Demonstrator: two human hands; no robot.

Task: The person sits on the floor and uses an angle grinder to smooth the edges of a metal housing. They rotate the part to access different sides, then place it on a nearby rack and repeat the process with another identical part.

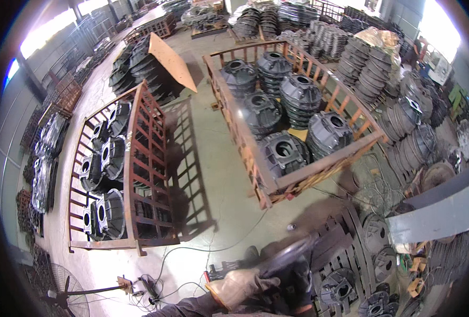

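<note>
left hand [240, 288]: gloved, at the bottom of the view, fingers partly curled toward the dark part [290, 254]. can't tell if it's pinching the edge or just resting against it, the overlap and blur hide the contact. right hand: can't pick it out, so no call on its grip; could be behind the part.

part location: low, right of the glove, near the left edge of the slatted pallet [334, 244]. its rim is smeared, so shape and exact tilt are a guess. can't confirm whether it's clear of the pallet or touching it.

pallet has castings [337, 287] on it, right of the part. big crate [327, 161] ahead is loaded with stacked housings [288, 151]. left crate [130, 174] holds more, lying with their openings to the side.

step looks like handling that part by the pallet. to do it well, my read:
- two-handed hold, opposite sides of the rim. likely heavy and awkward, one glove on one edge would let it swing.
- fingers out from under the rim before it lands, slats and metal will pinch.
- keep it level, lower slowly, don't knock the castings alongside.
- feet: cable [213, 250] loops over the floor just ahead, plus a small silver thing [291, 227] between part and big crate. look before stepping.
- check the part sits flat before letting go, a rocking one could slide.
</note>
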